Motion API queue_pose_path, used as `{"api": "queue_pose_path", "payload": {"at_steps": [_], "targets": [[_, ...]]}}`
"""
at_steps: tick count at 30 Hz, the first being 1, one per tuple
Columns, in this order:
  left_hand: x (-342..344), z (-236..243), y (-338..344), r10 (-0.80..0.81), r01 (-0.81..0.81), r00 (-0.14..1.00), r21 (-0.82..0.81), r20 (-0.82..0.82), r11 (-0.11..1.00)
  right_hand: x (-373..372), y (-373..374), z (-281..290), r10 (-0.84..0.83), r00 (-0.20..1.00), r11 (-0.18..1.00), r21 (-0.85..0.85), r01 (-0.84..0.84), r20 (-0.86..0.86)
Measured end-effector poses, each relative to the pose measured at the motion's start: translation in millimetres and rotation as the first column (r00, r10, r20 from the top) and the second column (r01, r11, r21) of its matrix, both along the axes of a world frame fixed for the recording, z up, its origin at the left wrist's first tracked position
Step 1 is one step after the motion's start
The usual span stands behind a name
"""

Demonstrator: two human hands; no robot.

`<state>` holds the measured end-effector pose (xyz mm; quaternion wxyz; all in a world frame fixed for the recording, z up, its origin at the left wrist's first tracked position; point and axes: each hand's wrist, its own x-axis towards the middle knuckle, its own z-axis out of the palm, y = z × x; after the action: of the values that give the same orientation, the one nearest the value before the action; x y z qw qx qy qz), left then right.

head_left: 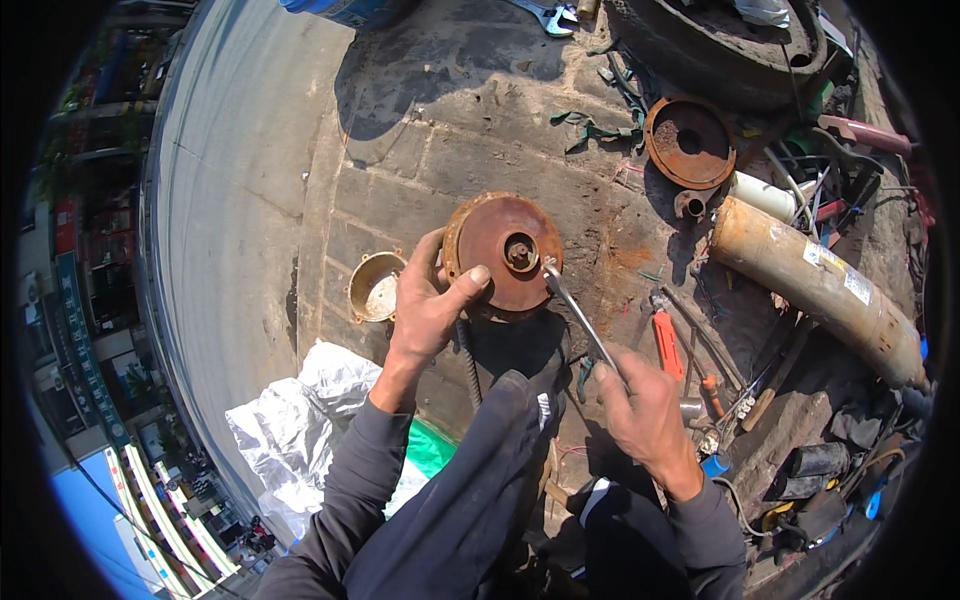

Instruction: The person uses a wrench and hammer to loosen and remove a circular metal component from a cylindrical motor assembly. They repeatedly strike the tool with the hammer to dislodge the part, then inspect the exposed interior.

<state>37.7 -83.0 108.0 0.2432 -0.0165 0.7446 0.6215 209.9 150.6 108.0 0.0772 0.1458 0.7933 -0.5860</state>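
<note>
My left hand [432,308] grips the left rim of a rusty round metal housing [505,225], its thumb on the red-brown face. A raised collar with a small fitting inside sits right of the housing's middle. My right hand [640,405] is closed around a long steel tool [575,305], whose upper end meets a bolt near the housing's right edge. My dark-clad legs [450,520] lie below the housing. A small metal bowl-like cover [378,288] with lugs sits on the ground just left of my left hand.
At the right lie a rusty disc [690,140], a long steel cylinder [820,290], an orange-handled tool [664,340] and scattered scrap. A dark round casting [680,50] and an adjustable wrench [550,20] are at the top. A white sack [270,430] lies lower left, beside a paved road.
</note>
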Motion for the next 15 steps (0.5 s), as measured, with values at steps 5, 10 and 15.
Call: {"api": "queue_pose_path", "payload": {"at_steps": [5,10,15], "targets": [[20.3,-15.6,30.2,-0.024,0.010,0.991,-0.110,-0.133,0.994,-0.4,12.0,2.4,-0.040,0.998,0.998,0.049,0.038,0.049],[50.0,-38.1,72.9,-0.010,-0.044,0.976,-0.242,-0.218,0.969,4.4,20.9,-2.4,-0.086,0.989,0.987,0.149,0.067,0.123],[60.1,-68.5,111.3,-0.201,0.000,0.899,-0.457,-0.390,0.890,12.3,28.6,-15.4,-0.139,0.975,0.963,0.255,0.092,0.175]]}}
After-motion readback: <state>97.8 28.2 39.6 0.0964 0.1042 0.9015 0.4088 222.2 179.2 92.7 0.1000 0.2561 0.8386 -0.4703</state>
